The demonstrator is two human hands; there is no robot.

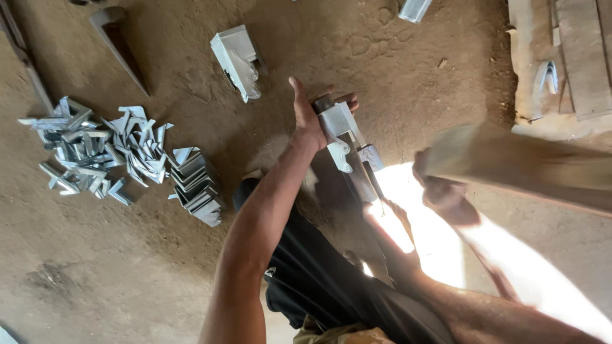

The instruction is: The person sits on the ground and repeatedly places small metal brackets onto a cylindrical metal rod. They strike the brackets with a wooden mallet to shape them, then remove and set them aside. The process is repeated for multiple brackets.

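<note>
Taking the metal bracket piece (341, 130) in the middle of my view as the landmark, I work across from the left. Far to its left, on the dirt floor (127, 267), lies a loose heap of small angle pieces (95, 153), pale and shiny. Just right of that heap, still well left of the bracket, a neater stack of angle pieces (197, 185) sits nested one on another. Up and left of the bracket, apart from both piles, a single white metal fitting (237, 60) rests by itself.

My left hand (309, 118) is closed around the top of the bracket piece, thumb raised, fingers wrapped behind it, holding it upright against a dark metal post (363, 181) that runs down toward my legs. My right hand (440, 188), to the right of the bracket and well apart from the left, is clamped on a wooden block (510, 162); both are blurred, so I cannot tell the exact grip.

Judging by the piles, many pieces look already shaped, part of them stacked, while the one in hand appears unfinished. Further right, a wooden plank (583, 57) lies at the frame edge.
</note>
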